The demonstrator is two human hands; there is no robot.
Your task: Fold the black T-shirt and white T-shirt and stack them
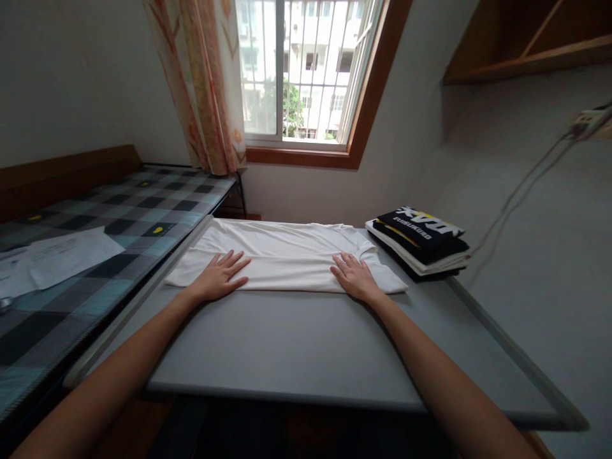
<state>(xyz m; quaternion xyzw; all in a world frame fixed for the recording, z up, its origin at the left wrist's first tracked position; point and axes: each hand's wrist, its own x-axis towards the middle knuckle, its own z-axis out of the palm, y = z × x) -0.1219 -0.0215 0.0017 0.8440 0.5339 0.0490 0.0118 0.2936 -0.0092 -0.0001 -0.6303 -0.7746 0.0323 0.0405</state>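
A white cloth garment [291, 268] lies across the far half of the grey table [291, 344], its near part folded over in a long strip and its far part wrinkled. My left hand [220, 276] rests flat on the left part of the strip, fingers spread. On the right part, my right hand [354, 275] lies palm down with its fingers apart. Neither hand grips the cloth. Beyond the right hand, a stack of folded black and white clothes [421, 239] sits at the table's far right corner.
Left of the table stands a bed with a checked cover [109, 280] and papers [62, 258] on it. A curtain [205, 83] hangs beside the barred window [310, 76]. A cable [521, 185] runs down the right wall below a wooden shelf [530, 64].
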